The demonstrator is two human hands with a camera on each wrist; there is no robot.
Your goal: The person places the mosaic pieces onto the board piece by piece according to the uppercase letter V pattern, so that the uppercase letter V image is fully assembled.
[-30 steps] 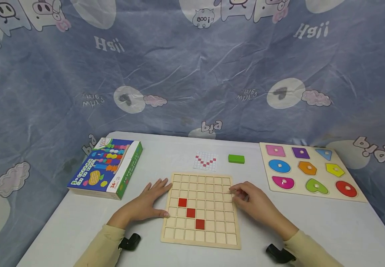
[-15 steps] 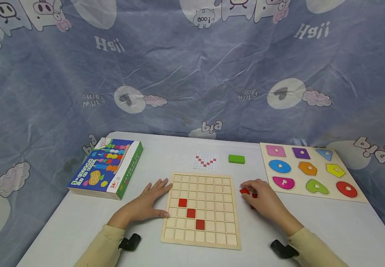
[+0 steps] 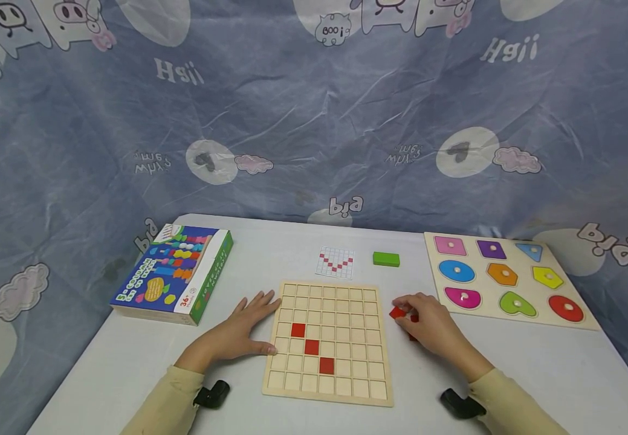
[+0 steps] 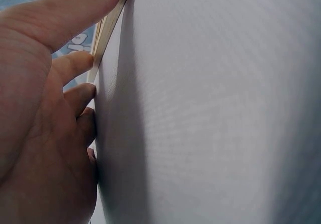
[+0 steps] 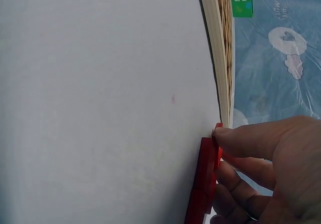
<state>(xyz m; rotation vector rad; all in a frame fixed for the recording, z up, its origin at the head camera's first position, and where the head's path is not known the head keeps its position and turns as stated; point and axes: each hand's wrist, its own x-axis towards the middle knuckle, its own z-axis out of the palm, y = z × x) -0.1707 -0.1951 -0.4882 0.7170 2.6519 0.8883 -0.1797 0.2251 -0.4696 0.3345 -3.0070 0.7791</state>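
Soft, even light fills my head view, the white tabletop (image 3: 270,254) bright, pale sheen creasing the backdrop (image 3: 314,115). From my left wrist, dark shadow borders my left hand (image 4: 40,113), and the right margin blurs dimly. Beside my right hand (image 5: 296,169), shadow smudges around the red pieces (image 5: 203,169).

The box (image 3: 172,275) lies left of the grid board (image 3: 343,335), the puzzle (image 3: 480,286) right, the card (image 3: 335,263) behind.
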